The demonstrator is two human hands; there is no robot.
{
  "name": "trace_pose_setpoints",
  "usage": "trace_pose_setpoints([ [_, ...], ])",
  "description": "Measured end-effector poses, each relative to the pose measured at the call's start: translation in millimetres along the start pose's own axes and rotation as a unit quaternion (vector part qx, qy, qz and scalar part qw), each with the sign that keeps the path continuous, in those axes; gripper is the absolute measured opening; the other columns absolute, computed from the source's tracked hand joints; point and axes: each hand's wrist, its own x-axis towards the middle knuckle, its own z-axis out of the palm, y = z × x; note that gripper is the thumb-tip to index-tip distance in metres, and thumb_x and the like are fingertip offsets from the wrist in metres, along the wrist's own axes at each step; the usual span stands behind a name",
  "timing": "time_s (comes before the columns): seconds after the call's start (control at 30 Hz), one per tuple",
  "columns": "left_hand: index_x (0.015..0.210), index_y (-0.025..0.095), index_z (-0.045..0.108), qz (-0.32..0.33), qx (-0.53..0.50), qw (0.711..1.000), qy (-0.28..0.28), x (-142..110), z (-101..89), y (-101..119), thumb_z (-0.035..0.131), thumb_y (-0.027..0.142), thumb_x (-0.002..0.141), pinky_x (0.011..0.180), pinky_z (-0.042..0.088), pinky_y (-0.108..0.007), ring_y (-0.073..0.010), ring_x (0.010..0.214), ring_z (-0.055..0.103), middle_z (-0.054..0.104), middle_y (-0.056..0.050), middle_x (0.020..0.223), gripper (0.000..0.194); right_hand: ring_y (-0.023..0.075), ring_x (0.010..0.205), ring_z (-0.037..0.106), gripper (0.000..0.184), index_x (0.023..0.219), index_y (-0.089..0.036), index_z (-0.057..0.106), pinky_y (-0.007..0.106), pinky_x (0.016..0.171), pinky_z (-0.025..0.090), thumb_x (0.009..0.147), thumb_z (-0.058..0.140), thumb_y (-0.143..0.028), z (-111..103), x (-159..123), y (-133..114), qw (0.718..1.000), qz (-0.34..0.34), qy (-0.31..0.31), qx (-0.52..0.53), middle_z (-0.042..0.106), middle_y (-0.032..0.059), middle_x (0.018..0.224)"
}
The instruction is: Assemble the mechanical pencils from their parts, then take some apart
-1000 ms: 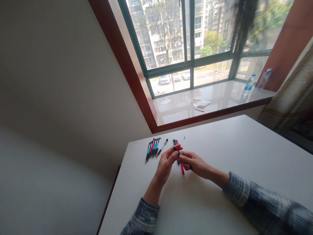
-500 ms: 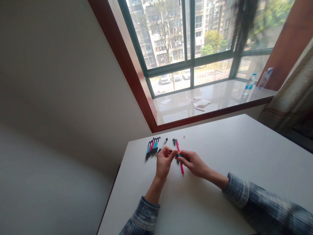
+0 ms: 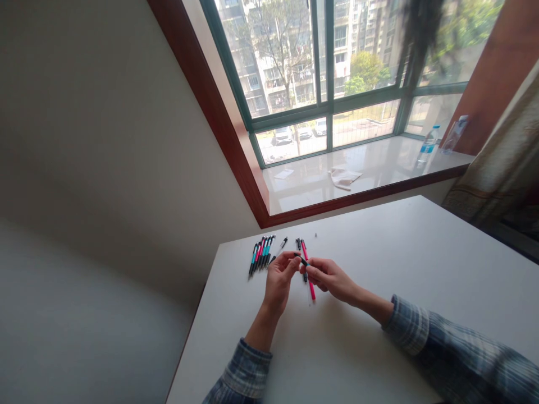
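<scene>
Over the white table, a black and teal pen (image 3: 302, 260) is held between my two hands; fingers hide part of it. My left hand (image 3: 278, 286) is closed, its thumb and fingertips pinching the black end. My right hand (image 3: 334, 281) is closed around the teal end. Under the hands lies a pink pen barrel (image 3: 312, 290), partly covered. Beside it are small black pen parts (image 3: 298, 244). To the left, several pens (image 3: 261, 253) in teal, pink and black lie side by side in a row. A clear and black pen (image 3: 280, 247) lies slanted next to them.
The white table (image 3: 357, 348) reaches the window wall. A tiny piece (image 3: 315, 235) lies near its far edge. On the sill (image 3: 303, 193) are a crumpled cloth (image 3: 344, 178), a paper (image 3: 284, 174) and two plastic bottles (image 3: 428, 145). A curtain (image 3: 484, 174) hangs at right.
My fingers have shifted along the pen, and more of its black part now shows between them. My left hand has moved slightly left. The pens on the table lie as before.
</scene>
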Motion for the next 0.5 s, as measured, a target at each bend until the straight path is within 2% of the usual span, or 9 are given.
trace_pose_setpoints([
  [0.2,0.086,0.017,0.067,0.024,0.012,1.000,0.012,0.3,3.8,-2.0,0.085,0.034,0.076,0.071,0.048,-0.024,-0.0102,0.067,0.059,0.064,0.002,0.075,0.026,0.0130,0.068,0.047,0.036,0.095,-0.015,0.069,0.024,0.061,0.036,0.100,0.057,-0.049,1.4,-4.6,-6.9,0.992,-0.053,0.040,-0.108,0.057,0.0005,0.075],
  [0.3,0.088,0.018,0.069,0.034,0.021,0.999,0.006,0.3,4.4,-2.4,0.084,0.035,0.078,0.074,0.050,-0.025,-0.0112,0.073,0.061,0.068,0.000,0.086,0.025,0.0144,0.071,0.049,0.035,0.096,-0.016,0.070,0.025,0.064,0.039,0.100,0.057,-0.048,1.4,-6.1,-8.6,0.988,-0.062,0.054,-0.129,0.061,0.0018,0.079],
  [0.43,0.109,0.019,0.075,0.009,0.019,0.999,-0.045,-0.8,4.8,-3.8,0.079,0.039,0.083,0.090,0.052,-0.033,-0.0187,0.095,0.066,0.072,-0.009,0.114,0.033,0.0131,0.066,0.046,0.038,0.104,-0.016,0.071,0.025,0.061,0.038,0.100,0.056,-0.051,-0.5,-5.5,-7.1,0.993,-0.057,0.053,-0.094,0.055,-0.0004,0.074],
  [0.5,0.115,0.017,0.075,-0.008,0.022,0.998,-0.065,-1.0,4.0,-5.6,0.075,0.041,0.086,0.096,0.051,-0.036,-0.0223,0.103,0.066,0.073,-0.012,0.115,0.037,0.0119,0.061,0.042,0.039,0.113,-0.017,0.070,0.024,0.058,0.036,0.100,0.055,-0.051,-1.6,-4.8,-6.0,0.995,-0.056,0.039,-0.068,0.050,-0.0023,0.070],
])
